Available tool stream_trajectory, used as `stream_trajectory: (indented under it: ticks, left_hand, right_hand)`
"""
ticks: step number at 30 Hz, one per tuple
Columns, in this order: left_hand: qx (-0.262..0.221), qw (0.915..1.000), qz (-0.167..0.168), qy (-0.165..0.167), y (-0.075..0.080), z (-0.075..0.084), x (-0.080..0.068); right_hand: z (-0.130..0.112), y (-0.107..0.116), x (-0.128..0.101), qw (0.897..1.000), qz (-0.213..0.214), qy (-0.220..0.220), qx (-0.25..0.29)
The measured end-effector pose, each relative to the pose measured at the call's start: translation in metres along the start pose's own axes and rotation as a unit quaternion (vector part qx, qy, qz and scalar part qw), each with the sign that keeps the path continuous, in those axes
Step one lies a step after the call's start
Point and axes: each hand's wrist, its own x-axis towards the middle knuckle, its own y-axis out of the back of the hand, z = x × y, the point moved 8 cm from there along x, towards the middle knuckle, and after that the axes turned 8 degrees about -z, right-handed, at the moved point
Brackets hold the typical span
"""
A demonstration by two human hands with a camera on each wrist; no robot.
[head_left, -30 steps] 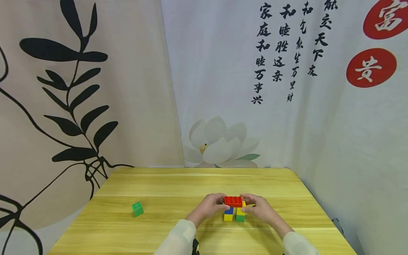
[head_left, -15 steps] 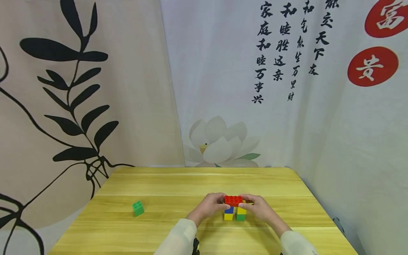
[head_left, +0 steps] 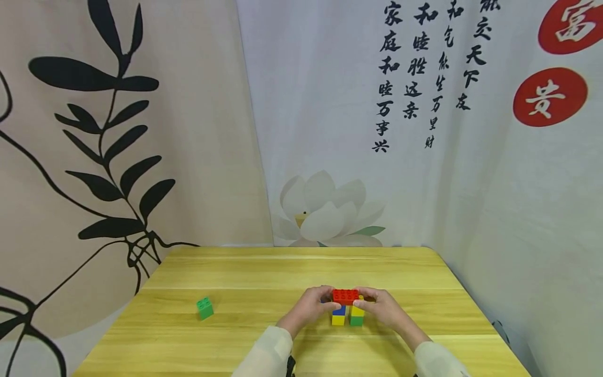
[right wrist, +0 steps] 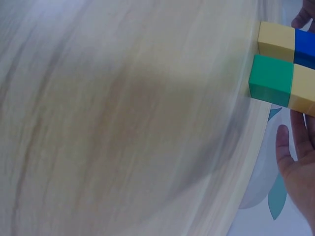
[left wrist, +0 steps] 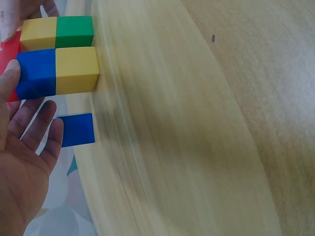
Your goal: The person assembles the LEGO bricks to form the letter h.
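1. Centrally, the red block (head_left: 345,297) lies across the tops of two short stacks on the wooden table (head_left: 235,335), its studs facing up.
2. The left hand (head_left: 308,306) pinches the left end of the red block. Its thumb is at the near side and a finger reaches the far side; the remaining fingers extend loosely below, as the left wrist view shows.
3. The right hand (head_left: 383,310) pinches the opposite end in the same way, thumb in front, fingers behind. The gap between thumb and fingers matches the block's depth. The right wrist view does not include the red block.
4. Left stack: an upper blue block (left wrist: 37,73) sits on a lower yellow block (left wrist: 77,70).
5. Right stack: an upper yellow block (left wrist: 38,33) sits on a lower green block (left wrist: 75,31). In the head view, a narrow space separates the two stacks.
6. A separate blue block (left wrist: 78,130) stands apart from the stacks, partly hidden by the fingers of the left hand.
7. A loose green block (head_left: 204,308) rests well apart, toward the left side of the table.
8. Pale sleeves (head_left: 266,350) cover both forearms.
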Motion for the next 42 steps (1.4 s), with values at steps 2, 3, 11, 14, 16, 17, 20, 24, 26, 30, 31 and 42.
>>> stream_trajectory:
  ticks: [2,3,11,14,16,17,20,24,26,30,31,42]
  left_hand:
    - [-0.002,1.0000,-0.001,-0.001,0.000,0.000,0.001]
    - [-0.003,1.0000,-0.002,0.001,0.000,-0.001,0.001]
    - [-0.003,1.0000,-0.004,0.004,0.001,-0.003,0.000]
    - [-0.003,0.9999,-0.003,0.010,0.004,-0.006,-0.002]
    - [-0.001,1.0000,-0.002,0.008,0.007,-0.007,-0.005]
    - [-0.002,1.0000,-0.001,0.005,0.008,-0.007,-0.007]
    - [-0.007,1.0000,-0.001,-0.002,0.013,-0.009,-0.013]
    - [-0.012,0.9999,-0.001,-0.006,0.018,-0.013,-0.021]
    - [-0.010,0.9999,0.000,-0.004,0.021,-0.015,-0.024]
    - [-0.009,0.9999,-0.002,0.004,0.027,-0.023,-0.030]
    - [-0.010,0.9999,-0.001,0.005,0.029,-0.024,-0.031]
    - [-0.005,0.9999,0.010,0.002,0.051,-0.038,-0.054]
  right_hand:
    - [0.000,0.000,-0.001,1.000,-0.001,-0.002,0.005]
    - [0.001,0.000,-0.001,1.000,-0.001,-0.004,0.007]
    - [-0.002,-0.003,-0.002,1.000,0.004,-0.006,0.012]
    - [-0.005,-0.007,-0.001,1.000,-0.001,-0.001,0.015]
    - [-0.007,-0.011,0.000,1.000,-0.004,0.003,0.015]
    - [-0.008,-0.013,0.001,1.000,-0.007,0.006,0.016]
    - [-0.012,-0.020,0.004,1.000,-0.016,0.013,0.019]
    - [-0.018,-0.029,0.007,0.999,-0.020,0.017,0.022]
    - [-0.020,-0.034,0.008,0.999,-0.019,0.017,0.020]
    - [-0.023,-0.042,0.011,1.000,-0.015,0.014,0.017]
    - [-0.024,-0.044,0.012,1.000,-0.014,0.013,0.017]
    - [-0.039,-0.072,0.023,0.999,-0.015,0.034,0.023]
